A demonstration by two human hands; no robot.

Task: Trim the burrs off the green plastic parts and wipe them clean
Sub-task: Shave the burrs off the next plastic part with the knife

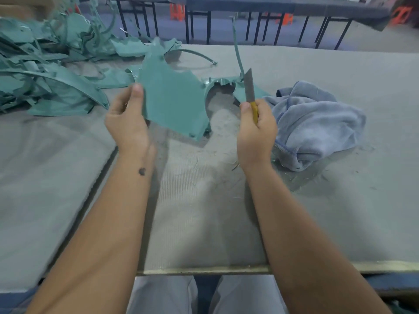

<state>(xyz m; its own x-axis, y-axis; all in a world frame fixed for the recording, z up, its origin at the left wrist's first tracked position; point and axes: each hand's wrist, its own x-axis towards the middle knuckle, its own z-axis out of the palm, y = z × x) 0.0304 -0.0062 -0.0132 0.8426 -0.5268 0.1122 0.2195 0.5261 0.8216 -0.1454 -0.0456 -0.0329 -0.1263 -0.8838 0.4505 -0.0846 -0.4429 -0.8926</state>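
One green plastic part (172, 96) is held above the table (340, 200), pinched at its left edge by the left hand (127, 123), while the knife (250, 91), blade up, is gripped by the right hand (257, 130) just beside the part's right edge.

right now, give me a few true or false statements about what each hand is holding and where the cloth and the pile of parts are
1. The left hand holds a green plastic part. True.
2. The right hand holds the cloth. False: it grips a knife, blade pointing up.
3. The blue cloth lies on the table, to the right of the right hand. True.
4. The pile of green parts sits on the right side of the table. False: it is on the left.
5. The knife's handle is red. False: it is yellow.
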